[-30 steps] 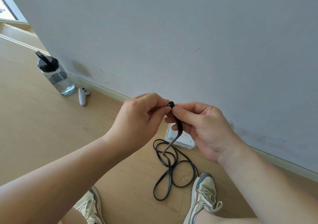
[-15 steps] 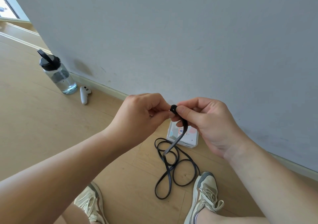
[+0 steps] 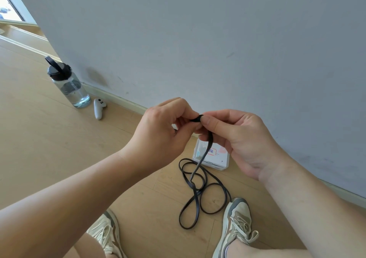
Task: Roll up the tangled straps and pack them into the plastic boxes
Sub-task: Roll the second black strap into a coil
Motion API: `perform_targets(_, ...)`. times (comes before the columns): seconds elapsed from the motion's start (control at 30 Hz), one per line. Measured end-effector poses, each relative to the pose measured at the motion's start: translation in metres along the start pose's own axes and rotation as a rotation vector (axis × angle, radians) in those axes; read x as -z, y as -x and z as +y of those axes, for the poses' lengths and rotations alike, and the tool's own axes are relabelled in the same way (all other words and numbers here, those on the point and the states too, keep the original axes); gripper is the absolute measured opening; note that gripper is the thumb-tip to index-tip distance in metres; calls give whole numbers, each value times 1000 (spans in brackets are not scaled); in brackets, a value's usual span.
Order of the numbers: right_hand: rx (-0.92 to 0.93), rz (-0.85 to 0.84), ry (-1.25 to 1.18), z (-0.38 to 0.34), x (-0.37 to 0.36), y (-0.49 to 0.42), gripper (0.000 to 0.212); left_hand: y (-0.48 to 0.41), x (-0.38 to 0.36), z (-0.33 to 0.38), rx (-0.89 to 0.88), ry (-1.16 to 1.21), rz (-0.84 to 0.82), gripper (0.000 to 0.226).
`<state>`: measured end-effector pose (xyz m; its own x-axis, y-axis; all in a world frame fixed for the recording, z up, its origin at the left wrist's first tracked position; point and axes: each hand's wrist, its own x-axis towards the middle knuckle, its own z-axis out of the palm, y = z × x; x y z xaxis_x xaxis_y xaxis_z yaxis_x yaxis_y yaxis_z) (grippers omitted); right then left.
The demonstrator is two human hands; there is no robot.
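1. One thin, flat black strap (image 3: 208, 144) is in view. Its upper end is wound into a small tight coil (image 3: 196, 118), held up in the air between the two hands. From the coil a single length hangs down to the floor, where the rest lies in several loose overlapping loops between the person's feet.
2. The left hand (image 3: 162, 132) has its fingers curled in, and thumb and fingertips pinch the left side of the coil.
3. The right hand (image 3: 237, 138) pinches the coil from the right, its thumb (image 3: 210, 121) lying over the top. The hanging length runs down across the curled fingers of that hand.
4. One small white plastic box (image 3: 218, 159) with a printed label on its lid lies flat on the floor near the wall, lid closed. It sits below the hands, just beyond the strap's loops, and the hanging length crosses in front of it.
5. Two worn beige-and-grey lace-up sneakers show at the bottom edge: the left one (image 3: 107, 232) under the left forearm, the right one (image 3: 235, 222) just beside the outermost loop.
6. The light wooden plank floor (image 3: 49, 148) meets a plain pale grey wall (image 3: 198, 39) at a pale baseboard.
7. Well apart to the left, one clear water bottle with a black flip lid (image 3: 69, 85) stands upright near the wall, partly filled.
8. One small white handheld controller (image 3: 98, 108) lies on the floor just beside the bottle.
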<state>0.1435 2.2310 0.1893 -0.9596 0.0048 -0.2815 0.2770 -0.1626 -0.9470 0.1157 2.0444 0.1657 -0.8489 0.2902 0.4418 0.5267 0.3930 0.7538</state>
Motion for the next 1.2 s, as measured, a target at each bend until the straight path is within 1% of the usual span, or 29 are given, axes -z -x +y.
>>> perform_targets(0.1, 48, 40, 42, 1, 0, -1, 11, 0, -3, 1, 62, 52, -3, 13)
perform_targets(0.2, 129, 96, 170, 0, 3, -2, 3, 1, -3, 7, 219, 169, -69, 12)
perform_targets(0.27, 145, 97, 220, -2, 6, -3, 3, 1, -1, 11, 309, 199, -120, 14)
perform_targets(0.4, 140, 76, 248, -3, 8, -2, 6, -2, 3, 11, 407, 269, -131, 7)
perform_targets(0.57, 131, 77, 283, 1, 5, -1, 9, -5, 5, 15, 514, 335, -106, 16)
perform_targets(0.7, 151, 105, 305, 2, 3, -1, 11, -8, 5, 13, 565, 323, -115, 17)
perform_targets(0.9, 209, 187, 383, -3, 2, 0, 16, -5, 1, 12, 578, 357, -114, 17)
perform_targets(1.07, 184, 84, 326, 1, -7, 8, 17, -4, 7, 10, 644, 554, -31, 10)
perform_targets(1.2, 190, 100, 278, 3, -12, 8, 15, 0, 4, 14, 699, 711, 20, 7)
